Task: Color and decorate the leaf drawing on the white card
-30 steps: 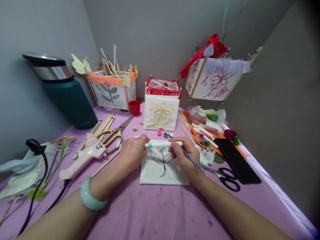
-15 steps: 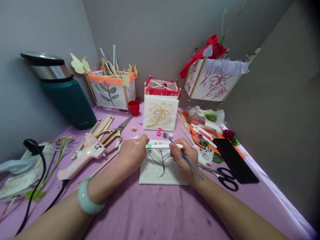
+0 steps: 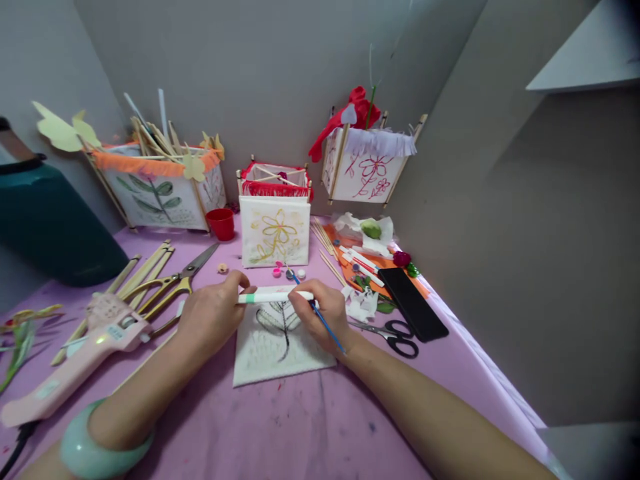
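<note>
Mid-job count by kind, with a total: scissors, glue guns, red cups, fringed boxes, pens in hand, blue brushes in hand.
Scissors: 2
Glue gun: 1
Red cup: 1
Fringed boxes: 3
Held pen: 1
Held blue brush: 1
Total: 9

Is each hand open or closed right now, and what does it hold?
Left hand: closed on the green-banded end of a slim white pen.
Right hand: closed, holding a thin blue-handled brush; the pen's other end touches it.
</note>
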Motion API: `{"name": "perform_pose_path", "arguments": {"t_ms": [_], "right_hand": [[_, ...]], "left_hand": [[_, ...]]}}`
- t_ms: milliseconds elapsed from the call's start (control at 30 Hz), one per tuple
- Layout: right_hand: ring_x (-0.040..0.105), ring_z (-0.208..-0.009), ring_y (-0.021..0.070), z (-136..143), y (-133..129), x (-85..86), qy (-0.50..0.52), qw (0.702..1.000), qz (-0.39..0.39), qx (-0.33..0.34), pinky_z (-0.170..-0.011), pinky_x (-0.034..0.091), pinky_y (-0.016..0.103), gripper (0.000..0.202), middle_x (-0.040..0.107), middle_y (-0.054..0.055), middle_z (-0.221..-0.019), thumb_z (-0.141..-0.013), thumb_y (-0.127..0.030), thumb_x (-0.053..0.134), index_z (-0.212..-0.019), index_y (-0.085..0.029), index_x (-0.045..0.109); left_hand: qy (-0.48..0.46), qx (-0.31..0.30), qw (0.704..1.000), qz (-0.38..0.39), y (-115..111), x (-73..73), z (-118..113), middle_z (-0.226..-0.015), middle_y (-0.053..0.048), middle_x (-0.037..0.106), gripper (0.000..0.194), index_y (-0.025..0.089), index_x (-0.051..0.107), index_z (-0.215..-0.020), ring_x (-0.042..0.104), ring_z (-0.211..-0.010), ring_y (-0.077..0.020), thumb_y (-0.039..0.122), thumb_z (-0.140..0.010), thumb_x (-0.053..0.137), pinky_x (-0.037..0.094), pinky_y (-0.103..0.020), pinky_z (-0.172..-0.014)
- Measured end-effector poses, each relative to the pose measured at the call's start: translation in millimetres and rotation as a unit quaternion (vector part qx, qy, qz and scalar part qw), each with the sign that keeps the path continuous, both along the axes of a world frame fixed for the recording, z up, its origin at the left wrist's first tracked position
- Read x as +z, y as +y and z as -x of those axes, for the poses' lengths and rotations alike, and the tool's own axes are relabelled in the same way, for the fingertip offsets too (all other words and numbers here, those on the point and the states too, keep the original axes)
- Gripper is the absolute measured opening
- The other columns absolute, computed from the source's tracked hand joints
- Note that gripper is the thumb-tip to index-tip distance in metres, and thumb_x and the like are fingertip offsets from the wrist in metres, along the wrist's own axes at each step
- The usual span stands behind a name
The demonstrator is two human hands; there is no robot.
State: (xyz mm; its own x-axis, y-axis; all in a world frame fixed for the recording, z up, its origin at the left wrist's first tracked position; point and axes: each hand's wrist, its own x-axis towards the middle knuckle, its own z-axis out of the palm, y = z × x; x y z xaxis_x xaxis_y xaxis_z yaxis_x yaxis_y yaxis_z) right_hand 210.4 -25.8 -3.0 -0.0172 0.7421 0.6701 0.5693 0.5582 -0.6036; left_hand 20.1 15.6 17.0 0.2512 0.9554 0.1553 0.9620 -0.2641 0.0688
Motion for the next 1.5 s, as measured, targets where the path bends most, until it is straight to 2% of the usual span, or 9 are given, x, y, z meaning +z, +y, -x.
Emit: {"name": "perform_pose_path", "arguments": {"t_ms": [267,367,467,667,800,900,1067,1333,1500], "right_hand": [[0.057,-0.067,0.0145,-79.2,22.2,20.4,-0.053,0.973,-0.081,-0.209,-0.066,0.043,0.026,0.017,0.063,0.002,-0.073,-0.086,-0.029,0.050,-0.082,-0.018,0.063],[0.059,-0.078,0.0173,-116.3,27.2,11.5,-0.119,0.947,-0.106,-0.279,-0.074,0.043,0.029,0.019,0.065,0.006,-0.081,-0.087,-0.029,0.048,-0.085,-0.017,0.064],[0.058,-0.082,0.0192,-141.2,29.0,-2.7,-0.223,0.916,-0.064,-0.327,-0.072,0.042,0.029,0.024,0.064,0.009,-0.087,-0.087,-0.031,0.048,-0.091,-0.016,0.066],[0.054,-0.081,0.0243,-146.9,30.8,-9.4,-0.346,0.850,-0.064,-0.393,-0.067,0.036,0.034,0.025,0.062,0.011,-0.085,-0.084,-0.031,0.052,-0.096,-0.015,0.066],[0.055,-0.082,0.0235,-130.2,30.4,-5.4,-0.287,0.882,-0.126,-0.353,-0.072,0.038,0.035,0.022,0.063,0.010,-0.084,-0.085,-0.026,0.050,-0.095,-0.016,0.066],[0.057,-0.085,0.0219,-112.8,28.7,-6.9,-0.245,0.918,-0.153,-0.270,-0.078,0.042,0.035,0.018,0.065,0.009,-0.088,-0.084,-0.021,0.052,-0.095,-0.017,0.065],[0.059,-0.080,0.0203,-92.1,25.8,-11.1,-0.219,0.947,-0.156,-0.174,-0.075,0.046,0.035,0.017,0.066,0.007,-0.083,-0.081,-0.018,0.055,-0.095,-0.018,0.065],[0.060,-0.077,0.0191,-84.2,22.3,-9.4,-0.192,0.961,-0.165,-0.108,-0.073,0.049,0.035,0.019,0.067,0.008,-0.084,-0.080,-0.014,0.055,-0.097,-0.018,0.064],[0.061,-0.081,0.0194,-78.1,20.4,-10.8,-0.163,0.976,-0.124,-0.072,-0.077,0.049,0.035,0.021,0.067,0.007,-0.087,-0.080,-0.014,0.055,-0.099,-0.019,0.064]], "left_hand": [[-0.033,0.013,0.999,0.019,11.6,0.9,13.6,-0.076,-0.007,0.069,0.043,0.020,0.051,-0.110,0.064,-0.073,-0.0263,0.051,-0.084,0.035,0.036,-0.030,-0.056],[-0.019,0.014,1.000,0.014,15.1,-0.6,18.3,-0.079,-0.008,0.069,0.042,0.021,0.056,-0.105,0.064,-0.075,-0.0275,0.050,-0.085,0.033,0.038,-0.031,-0.058],[-0.016,0.021,1.000,0.014,18.8,-1.7,23.6,-0.084,-0.009,0.070,0.041,0.021,0.060,-0.100,0.064,-0.077,-0.0272,0.049,-0.085,0.034,0.040,-0.032,-0.061],[-0.025,0.043,0.999,0.003,30.6,2.3,41.2,-0.089,-0.008,0.071,0.036,0.024,0.065,-0.095,0.064,-0.082,-0.0253,0.043,-0.084,0.037,0.042,-0.031,-0.066],[-0.049,0.068,0.996,0.014,38.1,6.9,54.4,-0.088,-0.008,0.071,0.033,0.024,0.067,-0.093,0.063,-0.084,-0.0241,0.041,-0.081,0.042,0.042,-0.030,-0.067],[-0.044,0.030,0.997,0.059,38.7,8.9,58.0,-0.087,-0.006,0.071,0.032,0.024,0.067,-0.089,0.062,-0.080,-0.0224,0.046,-0.076,0.048,0.041,-0.028,-0.064],[0.009,-0.015,0.995,0.097,35.5,7.0,53.3,-0.084,-0.007,0.069,0.024,0.023,0.065,-0.079,0.061,-0.077,-0.0227,0.040,-0.075,0.048,0.039,-0.029,-0.060],[0.048,0.100,0.994,-0.016,31.7,7.7,49.9,-0.101,-0.015,0.064,0.034,0.019,0.064,-0.096,0.060,-0.087,-0.0319,0.029,-0.083,0.035,0.042,-0.037,-0.061],[0.063,0.098,0.993,-0.009,30.5,4.4,46.2,-0.107,-0.012,0.060,0.034,0.019,0.062,-0.103,0.060,-0.088,-0.0296,0.037,-0.082,0.042,0.044,-0.035,-0.064]]}}
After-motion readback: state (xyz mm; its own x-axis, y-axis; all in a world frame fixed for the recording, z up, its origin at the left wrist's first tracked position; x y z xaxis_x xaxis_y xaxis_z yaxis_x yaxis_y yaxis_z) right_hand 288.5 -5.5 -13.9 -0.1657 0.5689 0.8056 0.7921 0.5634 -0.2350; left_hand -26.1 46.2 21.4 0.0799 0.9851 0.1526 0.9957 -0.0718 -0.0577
